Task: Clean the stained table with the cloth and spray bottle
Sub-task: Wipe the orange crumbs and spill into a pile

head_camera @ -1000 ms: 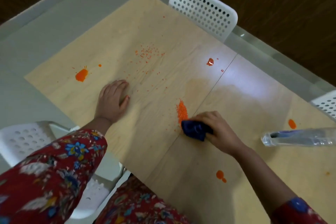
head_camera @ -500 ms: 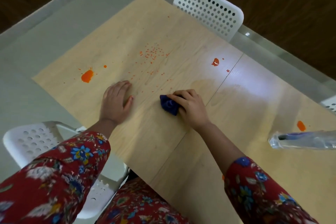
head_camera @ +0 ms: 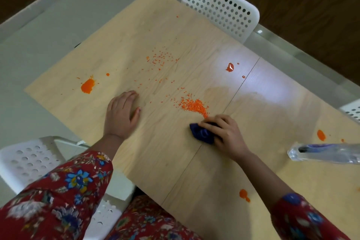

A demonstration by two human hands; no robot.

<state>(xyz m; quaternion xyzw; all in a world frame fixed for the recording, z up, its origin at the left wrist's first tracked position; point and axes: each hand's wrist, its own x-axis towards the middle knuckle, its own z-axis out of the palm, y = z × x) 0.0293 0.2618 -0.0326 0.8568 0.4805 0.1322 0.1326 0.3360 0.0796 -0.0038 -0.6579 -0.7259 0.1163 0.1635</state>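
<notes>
A right hand (head_camera: 226,132) clenches a crumpled dark blue cloth (head_camera: 201,134), pressing it onto the pale wooden table (head_camera: 165,165). Just beyond the cloth lies a heap of orange grains (head_camera: 194,105). Left of the cloth, the left hand (head_camera: 121,115) rests flat, fingers relaxed. Well right of the cloth sits a clear spray bottle (head_camera: 327,154).
</notes>
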